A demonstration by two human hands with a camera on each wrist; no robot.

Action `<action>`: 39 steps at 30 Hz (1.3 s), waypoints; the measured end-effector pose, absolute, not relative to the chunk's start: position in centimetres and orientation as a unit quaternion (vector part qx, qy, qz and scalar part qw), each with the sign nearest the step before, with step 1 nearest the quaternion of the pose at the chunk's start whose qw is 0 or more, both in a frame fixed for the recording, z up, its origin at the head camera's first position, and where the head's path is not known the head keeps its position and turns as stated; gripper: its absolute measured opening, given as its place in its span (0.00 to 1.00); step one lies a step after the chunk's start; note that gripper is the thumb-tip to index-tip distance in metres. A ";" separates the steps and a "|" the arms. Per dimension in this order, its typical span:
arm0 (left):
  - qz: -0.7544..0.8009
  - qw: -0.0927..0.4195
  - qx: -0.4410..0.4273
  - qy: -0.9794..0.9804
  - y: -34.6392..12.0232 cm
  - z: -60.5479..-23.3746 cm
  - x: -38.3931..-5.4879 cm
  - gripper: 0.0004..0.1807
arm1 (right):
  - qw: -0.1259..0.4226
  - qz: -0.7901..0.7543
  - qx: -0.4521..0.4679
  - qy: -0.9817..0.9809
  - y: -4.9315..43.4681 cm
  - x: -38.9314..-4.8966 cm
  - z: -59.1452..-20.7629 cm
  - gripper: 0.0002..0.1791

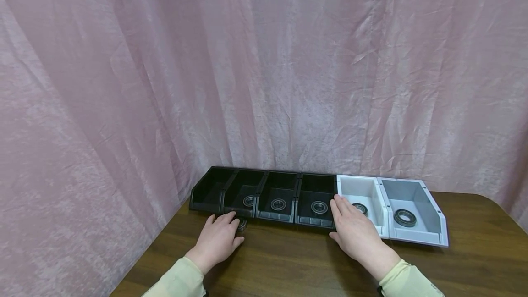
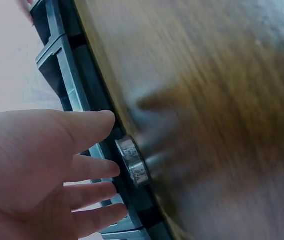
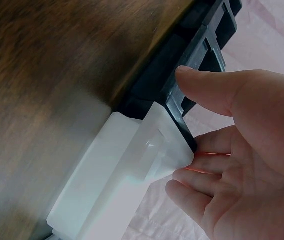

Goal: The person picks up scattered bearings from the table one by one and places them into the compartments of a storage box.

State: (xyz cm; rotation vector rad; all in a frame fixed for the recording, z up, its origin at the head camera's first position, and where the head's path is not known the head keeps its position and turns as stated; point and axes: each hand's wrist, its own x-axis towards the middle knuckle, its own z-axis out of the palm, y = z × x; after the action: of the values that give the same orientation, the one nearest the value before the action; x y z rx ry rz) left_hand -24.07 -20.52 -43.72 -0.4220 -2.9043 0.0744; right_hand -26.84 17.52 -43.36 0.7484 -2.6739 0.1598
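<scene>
My left hand (image 1: 219, 235) is over the table by the black bins at the left, its fingers spread and fairly straight. Just beyond its fingertips a ball bearing (image 2: 132, 162) lies on the wood against the bins' front, partly hidden by the hand in the head view. At the seam between the rightmost black bin (image 1: 316, 191) and the white bin (image 1: 385, 217), my right hand (image 1: 355, 228) touches the bin walls with loosely extended fingers. Its thumb (image 3: 202, 85) lies at the black bin's front rim. Behind this hand, a bearing (image 1: 360, 209) inside the white bin is partly covered.
The bins stand side by side along the back of the wooden table (image 1: 284, 260). A larger bearing (image 1: 404, 217) lies in the grey bin (image 1: 439, 230) at the right end. Bearings also lie in some black bins, including this one (image 1: 278, 204). A pink curtain (image 1: 288, 81) hangs behind.
</scene>
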 end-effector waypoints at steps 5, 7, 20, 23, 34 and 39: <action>0.034 0.110 -0.147 -0.982 -20.4 -43.8 -24.0 0.24 | 0.184 0.057 0.266 -0.944 17.6 -26.8 -43.3 0.45; 0.034 0.109 -0.148 -0.982 -20.4 -43.9 -24.1 0.24 | 0.189 0.059 0.267 -0.943 17.6 -26.8 -43.4 0.45; 0.029 0.078 -0.133 -0.988 -20.1 -44.0 -24.3 0.30 | 0.213 0.066 0.272 -0.936 17.7 -26.9 -43.6 0.46; 0.031 0.077 -0.134 -0.987 -20.0 -44.0 -24.3 0.30 | 0.215 0.066 0.273 -0.935 17.7 -26.9 -43.7 0.46; 0.049 0.125 -0.145 -0.980 -19.9 -43.8 -24.2 0.30 | 0.193 0.067 0.267 -0.942 17.6 -26.9 -43.5 0.45; 0.053 0.133 -0.131 -0.981 -19.9 -43.9 -24.4 0.26 | 0.191 0.067 0.266 -0.942 17.6 -26.8 -43.6 0.45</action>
State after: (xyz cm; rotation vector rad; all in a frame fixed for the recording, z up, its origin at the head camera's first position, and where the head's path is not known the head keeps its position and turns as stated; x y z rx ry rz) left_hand -24.43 -19.91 -43.95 -0.3807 -2.8458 0.1528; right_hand -26.85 17.60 -43.58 0.7473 -2.6472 0.1868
